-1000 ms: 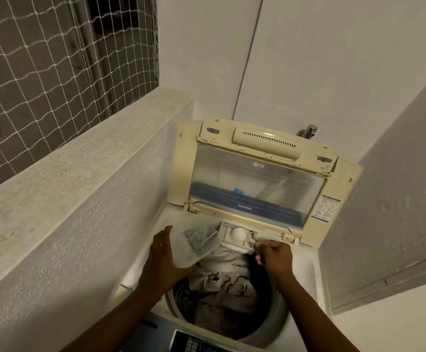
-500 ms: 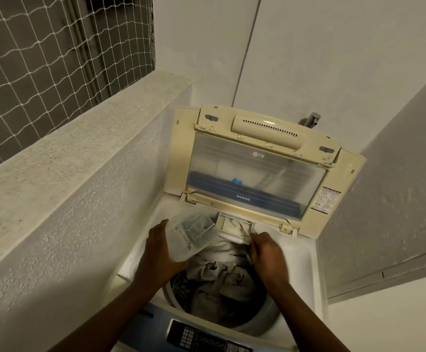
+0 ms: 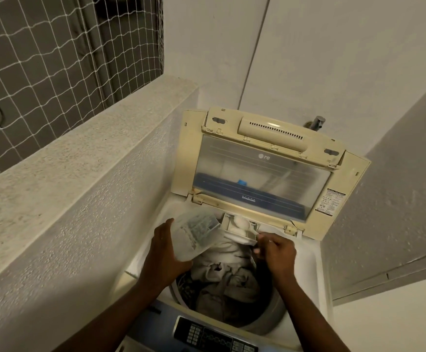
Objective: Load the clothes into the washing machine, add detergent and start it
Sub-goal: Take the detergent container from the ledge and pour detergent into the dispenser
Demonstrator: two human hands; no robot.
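At far left, white netting (image 3: 54,59) hangs above a rough ledge (image 3: 80,161). Left hand (image 3: 163,255) grips a clear detergent pouch (image 3: 196,237), tilted, its top end just beside the detergent drawer (image 3: 241,228). Control panel (image 3: 214,339) sits at the near edge. Greyish clothes (image 3: 227,273) lie bunched in the drum of the washing machine (image 3: 311,270). Drawer is pulled out over the drum, white powder heaped inside. Lid (image 3: 262,174) stands raised behind it. Right hand (image 3: 278,255) pinches the drawer's front right corner, fingers curled. Hands are apart, drawer between them. Tap (image 3: 317,122) shows behind the lid.
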